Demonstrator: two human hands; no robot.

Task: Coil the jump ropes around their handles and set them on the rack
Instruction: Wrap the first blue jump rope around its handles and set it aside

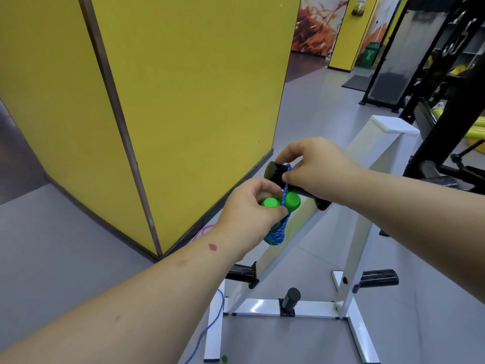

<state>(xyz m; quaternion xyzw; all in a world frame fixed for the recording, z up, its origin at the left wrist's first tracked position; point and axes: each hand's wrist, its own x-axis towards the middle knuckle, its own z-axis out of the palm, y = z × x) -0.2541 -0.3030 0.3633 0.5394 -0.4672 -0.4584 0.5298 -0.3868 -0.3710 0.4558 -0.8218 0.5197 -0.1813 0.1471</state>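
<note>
The white rack [349, 224] is standing beside the yellow pillar [168, 101]. At its upper black peg [278, 171], the right hand [315, 170] is pinching a loop of blue rope [286, 183] over the peg end. Just below the peg, the left hand [249, 208] is gripping the 2 green handles [282, 202], with the coiled rope [274, 236] hanging beneath.

Risk, as judged: the loop is sitting near the peg tip and could slip off on release, loosening the coil.

Obscured: the left fingers are covering most of the handles. A second blue rope [210, 329] at the rack's foot is running out of view.
</note>
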